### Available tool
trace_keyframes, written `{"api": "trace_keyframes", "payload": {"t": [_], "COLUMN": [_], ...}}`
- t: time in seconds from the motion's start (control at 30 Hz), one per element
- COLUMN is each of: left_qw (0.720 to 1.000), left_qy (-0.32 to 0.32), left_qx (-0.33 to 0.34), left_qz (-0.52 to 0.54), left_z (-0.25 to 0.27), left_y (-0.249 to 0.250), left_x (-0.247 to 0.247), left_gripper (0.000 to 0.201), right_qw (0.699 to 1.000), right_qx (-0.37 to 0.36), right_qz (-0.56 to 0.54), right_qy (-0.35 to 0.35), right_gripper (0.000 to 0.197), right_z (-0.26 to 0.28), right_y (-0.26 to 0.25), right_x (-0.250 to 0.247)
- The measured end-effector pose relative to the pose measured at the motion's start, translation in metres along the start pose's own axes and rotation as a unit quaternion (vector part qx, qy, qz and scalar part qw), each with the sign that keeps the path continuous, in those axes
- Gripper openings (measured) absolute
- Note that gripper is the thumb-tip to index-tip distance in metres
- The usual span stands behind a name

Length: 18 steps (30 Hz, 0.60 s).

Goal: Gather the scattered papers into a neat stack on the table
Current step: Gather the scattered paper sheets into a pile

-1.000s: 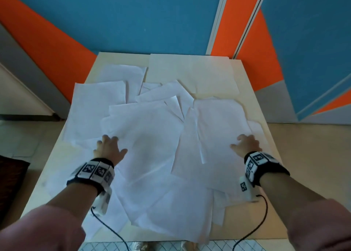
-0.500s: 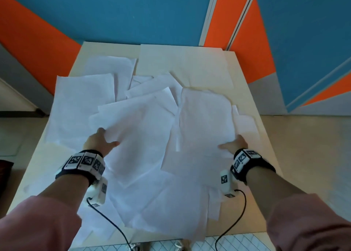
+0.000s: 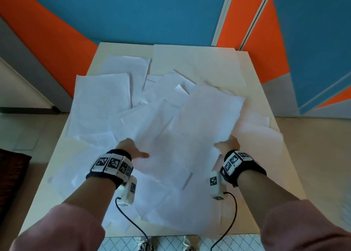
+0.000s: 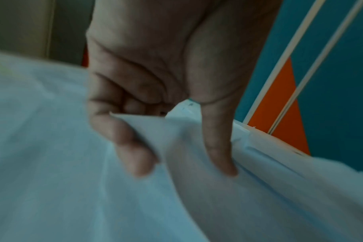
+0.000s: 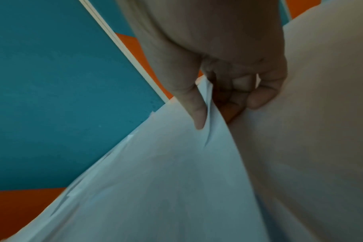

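Left hand point(image 3: 129, 150) pinches sheet edges, thumb on top, to drag them inward. Papers point(image 3: 182, 136) sprawl, overlapping, across the table point(image 3: 256, 102), middle bunch lifted. Right hand point(image 3: 228, 143) pinches the opposite edge, mirroring the squeeze.

a blue and orange wall point(image 3: 152, 13) rises at the far side, a beige tiled floor point(image 3: 313, 146) spreads right, and a dark cushion point(image 3: 11, 184) sits near left.

Left hand point(image 3: 131, 150) and right hand point(image 3: 228, 144) reach forward, fingers curled, thumbs extended, each pinching sheets.
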State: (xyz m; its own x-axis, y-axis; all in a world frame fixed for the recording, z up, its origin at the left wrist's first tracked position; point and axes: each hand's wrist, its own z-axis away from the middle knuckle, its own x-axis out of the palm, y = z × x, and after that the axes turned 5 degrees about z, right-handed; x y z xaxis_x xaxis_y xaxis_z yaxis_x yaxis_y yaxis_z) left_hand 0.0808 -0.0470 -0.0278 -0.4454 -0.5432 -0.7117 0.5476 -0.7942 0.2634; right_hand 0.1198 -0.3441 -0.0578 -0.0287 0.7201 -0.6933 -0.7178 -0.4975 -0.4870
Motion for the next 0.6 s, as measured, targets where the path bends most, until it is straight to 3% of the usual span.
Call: {"api": "trace_keyframes", "payload": {"t": [0.1, 0.17, 0.23, 0.3, 0.4, 0.5, 0.6], "left_qw": [0.993, 0.985, 0.984, 0.986, 0.991, 0.99, 0.992], "left_qy": [0.103, 0.149, 0.149, 0.131, 0.109, 0.117, 0.095], "left_qx": [0.004, 0.053, 0.09, 0.097, 0.076, 0.062, 0.077], "left_qz": [-0.063, -0.062, -0.046, -0.018, -0.012, -0.046, -0.039], "left_z": [-0.009, -0.022, -0.035, -0.049, -0.063, -0.062, -0.059], "left_y": [-0.002, 0.002, 0.008, 0.009, 0.006, 0.009, 0.017], "left_x": [-0.028, -0.042, -0.05, -0.055, -0.054, -0.044, -0.03], "left_gripper": [0.09, 0.086, 0.085, 0.088, 0.096, 0.093, 0.081], "right_qw": [0.999, 0.996, 0.994, 0.994, 0.985, 0.984, 0.985], "right_qx": [-0.035, -0.063, -0.094, -0.097, -0.006, 0.059, 0.02], "right_qz": [0.013, 0.003, -0.002, 0.036, 0.11, 0.141, 0.165], "right_qy": [-0.034, -0.063, -0.05, 0.036, 0.132, 0.09, 0.039], "right_gripper": [0.057, 0.05, 0.044, 0.044, 0.049, 0.052, 0.05], "right_z": [0.01, 0.021, 0.029, 0.032, 0.023, 0.015, 0.018], "right_y": [0.006, 0.01, 0.013, 0.015, 0.031, 0.044, 0.032], "right_x": [0.008, 0.013, 0.013, 0.002, -0.028, -0.037, -0.022]}}
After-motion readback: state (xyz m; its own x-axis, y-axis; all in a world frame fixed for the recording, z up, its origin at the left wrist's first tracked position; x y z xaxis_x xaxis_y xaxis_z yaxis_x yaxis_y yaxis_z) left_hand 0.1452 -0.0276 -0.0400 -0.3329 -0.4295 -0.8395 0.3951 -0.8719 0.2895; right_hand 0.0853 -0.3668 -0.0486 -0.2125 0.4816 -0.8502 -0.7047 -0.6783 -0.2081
